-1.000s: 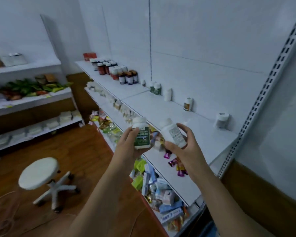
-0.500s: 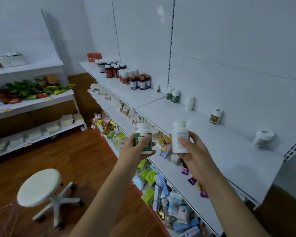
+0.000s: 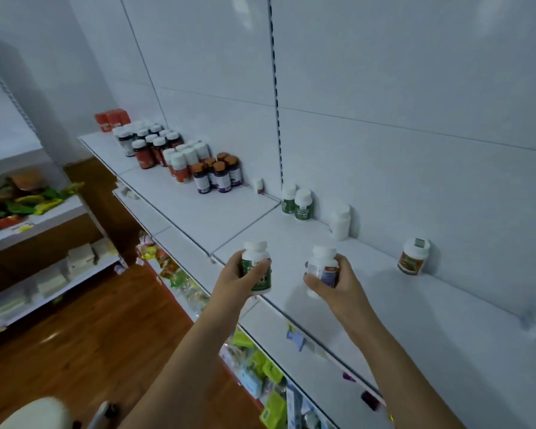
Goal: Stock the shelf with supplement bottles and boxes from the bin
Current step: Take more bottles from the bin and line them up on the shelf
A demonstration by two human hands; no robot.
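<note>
Two supplement bottles poised over the top shelf [image 3: 291,236]

Left hand [image 3: 239,281] grips an upright green-label bottle [image 3: 258,267]; its matching pair [image 3: 297,202] stands ahead, rightward. Right hand [image 3: 338,283] clasps a white bottle [image 3: 322,267].

Head camera looks down at shelf [image 3: 384,274], close.

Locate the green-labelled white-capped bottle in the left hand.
Head view, lower centre: the green-labelled white-capped bottle sits upright in the left hand, above the white shelf's front edge, left of the right hand's white bottle.
</note>
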